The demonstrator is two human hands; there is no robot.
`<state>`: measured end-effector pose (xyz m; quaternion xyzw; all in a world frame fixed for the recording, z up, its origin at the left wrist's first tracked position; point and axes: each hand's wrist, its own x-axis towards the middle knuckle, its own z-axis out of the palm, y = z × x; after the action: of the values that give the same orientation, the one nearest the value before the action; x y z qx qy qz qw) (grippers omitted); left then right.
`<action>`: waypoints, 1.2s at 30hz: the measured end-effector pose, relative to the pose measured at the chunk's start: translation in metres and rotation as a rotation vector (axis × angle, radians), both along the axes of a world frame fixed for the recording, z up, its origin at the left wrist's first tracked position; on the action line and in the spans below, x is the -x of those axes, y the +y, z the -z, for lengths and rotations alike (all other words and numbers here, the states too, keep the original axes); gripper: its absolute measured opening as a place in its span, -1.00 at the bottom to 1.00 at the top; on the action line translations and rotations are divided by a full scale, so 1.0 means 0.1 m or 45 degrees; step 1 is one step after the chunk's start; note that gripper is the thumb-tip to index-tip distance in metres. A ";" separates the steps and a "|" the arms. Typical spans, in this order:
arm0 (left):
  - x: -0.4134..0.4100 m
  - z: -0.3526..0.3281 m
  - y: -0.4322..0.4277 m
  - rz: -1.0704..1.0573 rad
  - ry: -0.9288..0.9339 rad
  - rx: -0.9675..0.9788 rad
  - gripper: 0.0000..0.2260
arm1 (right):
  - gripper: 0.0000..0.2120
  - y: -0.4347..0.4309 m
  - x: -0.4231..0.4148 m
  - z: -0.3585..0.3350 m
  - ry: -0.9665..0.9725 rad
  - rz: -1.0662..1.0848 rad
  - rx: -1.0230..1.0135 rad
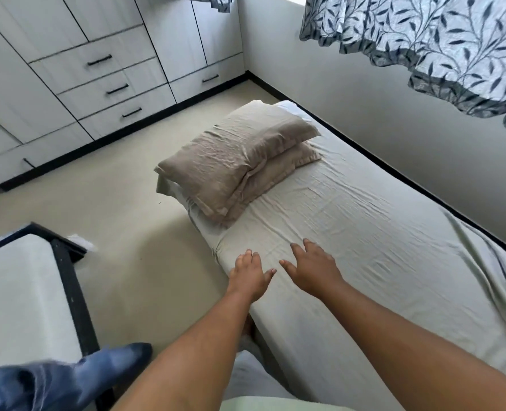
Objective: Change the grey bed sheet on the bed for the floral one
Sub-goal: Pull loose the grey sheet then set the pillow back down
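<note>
Standing at the long side of the bed, the person stretches both bare arms out over the grey bed sheet (379, 232). The left hand (250, 274) is at the near edge of the mattress and the right hand (312, 269) just beside it, further in. Both have their fingers spread and grip nothing. Whether the palms press the cloth or float just above it, I cannot tell.

At the lower left a blue cloth (53, 381) is smeared with blur and cut by the frame edge, so its nature is unclear. A small white object (80, 241) on the floor beside it is also too blurred to name. The bed's foot end runs out of the frame at the right, where the sheet lies in loose folds.

The sheet covers the mattress, creased across the middle, with a white corner (287, 105) bared at the head. Two beige pillows (234, 161) are stacked there, askew. A second mattress (17, 292) in a black frame (71, 292) fills the lower left. Cream floor (112, 188) runs to a white wardrobe (68, 69) with black-handled drawers in the upper left. A leaf-patterned curtain (438, 40) hangs over the grey wall (364, 93) in the upper right.
</note>
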<state>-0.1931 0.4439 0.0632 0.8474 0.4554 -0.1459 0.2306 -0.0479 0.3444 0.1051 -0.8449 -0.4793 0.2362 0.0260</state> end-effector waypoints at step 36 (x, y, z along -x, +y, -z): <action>0.07 -0.20 4.29 -0.289 -0.161 0.049 -0.25 | -0.22 4.28 0.08 -0.10 -0.138 -0.166 -0.079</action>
<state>-0.2001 0.8726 0.0836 0.7934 0.5300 -0.0740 0.2902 -0.0557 0.7728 0.1153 -0.8223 -0.5409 0.1764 0.0108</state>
